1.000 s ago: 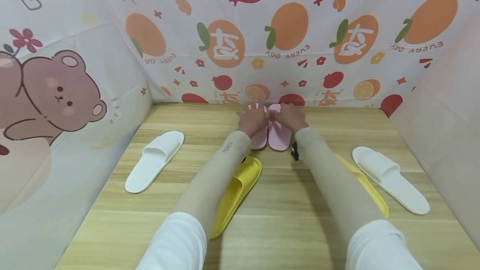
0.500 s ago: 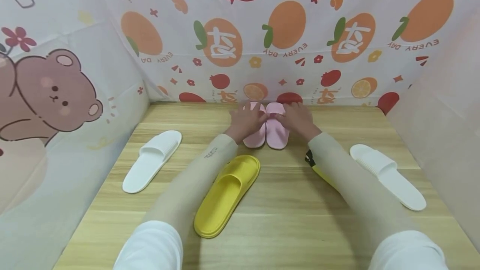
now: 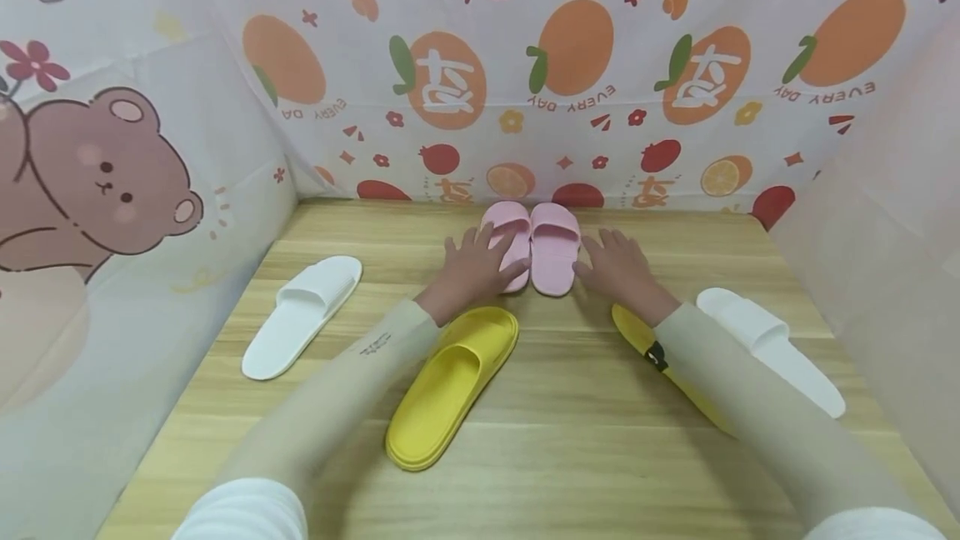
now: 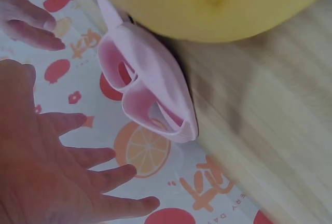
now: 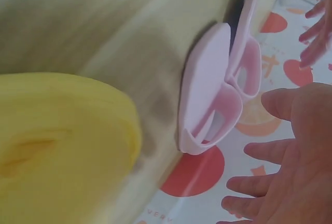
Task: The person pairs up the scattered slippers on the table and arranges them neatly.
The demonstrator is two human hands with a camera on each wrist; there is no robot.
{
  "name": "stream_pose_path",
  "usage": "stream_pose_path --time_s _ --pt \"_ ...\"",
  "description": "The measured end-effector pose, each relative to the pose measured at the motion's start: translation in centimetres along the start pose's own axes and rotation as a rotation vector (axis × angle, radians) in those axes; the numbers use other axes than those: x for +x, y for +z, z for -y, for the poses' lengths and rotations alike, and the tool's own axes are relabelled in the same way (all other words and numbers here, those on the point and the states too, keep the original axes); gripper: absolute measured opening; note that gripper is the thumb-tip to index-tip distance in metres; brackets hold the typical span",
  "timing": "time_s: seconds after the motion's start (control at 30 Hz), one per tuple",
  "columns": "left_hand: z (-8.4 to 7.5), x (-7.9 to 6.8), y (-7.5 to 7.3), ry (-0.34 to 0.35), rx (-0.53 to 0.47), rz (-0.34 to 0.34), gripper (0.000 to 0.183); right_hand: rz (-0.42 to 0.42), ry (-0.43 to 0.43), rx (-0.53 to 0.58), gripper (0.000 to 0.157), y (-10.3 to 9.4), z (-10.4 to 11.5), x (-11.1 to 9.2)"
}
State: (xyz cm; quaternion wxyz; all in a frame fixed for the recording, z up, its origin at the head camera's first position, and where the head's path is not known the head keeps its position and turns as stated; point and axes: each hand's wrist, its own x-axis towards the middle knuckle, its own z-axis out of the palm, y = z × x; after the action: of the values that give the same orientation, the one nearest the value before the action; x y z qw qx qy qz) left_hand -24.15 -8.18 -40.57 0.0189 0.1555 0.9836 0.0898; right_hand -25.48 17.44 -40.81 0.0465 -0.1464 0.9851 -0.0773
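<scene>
Two pink slippers [image 3: 555,267] stand side by side at the back of the wooden surface, toes toward the patterned cloth. My left hand [image 3: 471,273] has its fingers spread and overlaps the left pink slipper in the head view. The left wrist view shows this hand [image 4: 57,167] apart from the pink pair [image 4: 155,68]. To the right of the pair is my right hand [image 3: 621,273], fingers spread and holding nothing. A yellow slipper [image 3: 438,407] lies below my left hand. Another yellow slipper [image 3: 632,327] is partly hidden under my right forearm.
A white slipper [image 3: 292,327] lies at the left, angled. Its match, another white slipper [image 3: 798,369], lies at the right, partly behind my right sleeve. Patterned cloth [image 3: 510,119] walls the back, and more cloth [image 3: 112,315] bounds the left side of the wooden surface [image 3: 555,457].
Both hands have come off the pink slippers and drawn apart, left hand to the left, right hand to the right, and toward me. The pink pair stays together at the back.
</scene>
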Motion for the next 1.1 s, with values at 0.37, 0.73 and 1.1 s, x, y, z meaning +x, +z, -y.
stream_pose_path --time_s 0.37,0.73,1.1 --pt "0.0 -3.7 0.5 0.03 -0.023 0.039 0.074 -0.085 -0.027 0.002 0.058 1.5 -2.0 -5.3" --pt "0.4 -6.7 1.5 0.049 -0.054 0.055 0.074 -0.213 -0.041 -0.032 0.057 3.1 -3.7 -9.4" --pt "0.0 -9.1 1.6 0.021 -0.112 0.055 0.075 -0.259 0.018 -0.01 0.061 4.4 -5.8 -13.0"
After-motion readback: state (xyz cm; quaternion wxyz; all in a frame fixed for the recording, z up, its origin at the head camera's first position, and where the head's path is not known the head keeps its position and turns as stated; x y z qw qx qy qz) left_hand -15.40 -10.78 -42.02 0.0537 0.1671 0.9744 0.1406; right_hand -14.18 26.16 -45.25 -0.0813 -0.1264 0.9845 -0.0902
